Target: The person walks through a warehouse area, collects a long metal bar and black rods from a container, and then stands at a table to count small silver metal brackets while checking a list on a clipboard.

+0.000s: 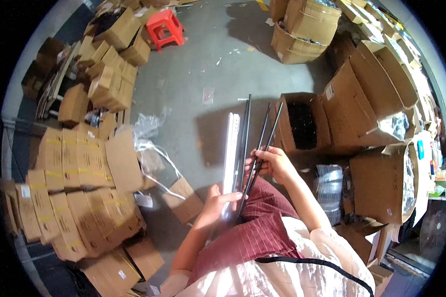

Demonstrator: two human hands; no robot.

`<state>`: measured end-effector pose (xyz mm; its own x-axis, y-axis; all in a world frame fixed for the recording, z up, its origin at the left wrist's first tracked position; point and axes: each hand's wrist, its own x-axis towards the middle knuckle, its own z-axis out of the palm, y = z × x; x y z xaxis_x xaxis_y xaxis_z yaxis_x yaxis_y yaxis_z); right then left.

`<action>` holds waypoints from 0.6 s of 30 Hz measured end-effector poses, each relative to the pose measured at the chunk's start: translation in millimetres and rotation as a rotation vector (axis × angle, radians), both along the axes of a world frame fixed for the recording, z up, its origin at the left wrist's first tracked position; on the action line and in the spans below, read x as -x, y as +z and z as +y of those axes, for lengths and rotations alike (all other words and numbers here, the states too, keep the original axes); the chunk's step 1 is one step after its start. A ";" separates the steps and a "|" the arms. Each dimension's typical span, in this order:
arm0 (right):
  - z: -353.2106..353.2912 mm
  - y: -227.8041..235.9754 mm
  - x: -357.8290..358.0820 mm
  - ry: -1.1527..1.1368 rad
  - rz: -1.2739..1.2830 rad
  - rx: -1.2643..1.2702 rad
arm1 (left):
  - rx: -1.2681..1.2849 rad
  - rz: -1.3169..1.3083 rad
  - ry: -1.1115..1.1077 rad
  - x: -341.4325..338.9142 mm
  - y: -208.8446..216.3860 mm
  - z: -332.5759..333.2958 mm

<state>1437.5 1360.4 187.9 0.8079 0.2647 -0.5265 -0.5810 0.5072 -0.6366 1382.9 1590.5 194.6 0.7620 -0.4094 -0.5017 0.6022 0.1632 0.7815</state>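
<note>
My left hand (219, 202) is closed around a bright, glossy strip bundle (230, 153) that reflects strong light. Its thumb also presses on the lower part of the thin black rods (245, 143) beside the strips. My right hand (273, 163) pinches two slim black rods (265, 129) between thumb and fingers, their upper ends spread slightly apart. All these long pieces point away from me above my lap, over dark red striped cloth (267, 200). Glare hides what the bright strips are made of, and the rods' kind cannot be told.
Stacked cardboard boxes (91, 213) crowd the left side. On the right stand an open carton (305, 96) with dark contents and larger cartons (349, 91). A red stool (164, 28) sits far left, and clear plastic wrap (148, 123) lies on the grey floor (193, 74).
</note>
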 end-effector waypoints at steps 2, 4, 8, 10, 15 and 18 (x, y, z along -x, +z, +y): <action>-16.8 12.9 -50.9 0.022 -0.014 0.081 | -0.004 -0.012 -0.026 -54.5 3.3 -12.2; -30.5 29.7 -98.7 0.049 -0.050 0.095 | -0.009 -0.038 -0.027 -107.2 12.2 -25.6; -68.7 45.1 -184.3 0.071 -0.134 0.136 | 0.003 -0.092 -0.049 -201.0 31.9 -60.0; -82.3 47.7 -223.0 0.041 -0.137 0.157 | 0.007 -0.088 -0.045 -243.0 37.3 -75.4; -114.4 32.3 -320.8 -0.034 -0.129 0.290 | 0.048 -0.118 -0.186 -365.5 25.1 -109.4; -128.6 22.0 -380.8 -0.150 -0.117 0.210 | 0.035 -0.154 -0.363 -453.1 17.0 -123.7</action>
<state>1818.3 1231.8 209.9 0.8884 0.0327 -0.4578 -0.4257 0.4318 -0.7952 1836.1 1466.7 211.6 0.6297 -0.6810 -0.3737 0.5021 -0.0102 0.8647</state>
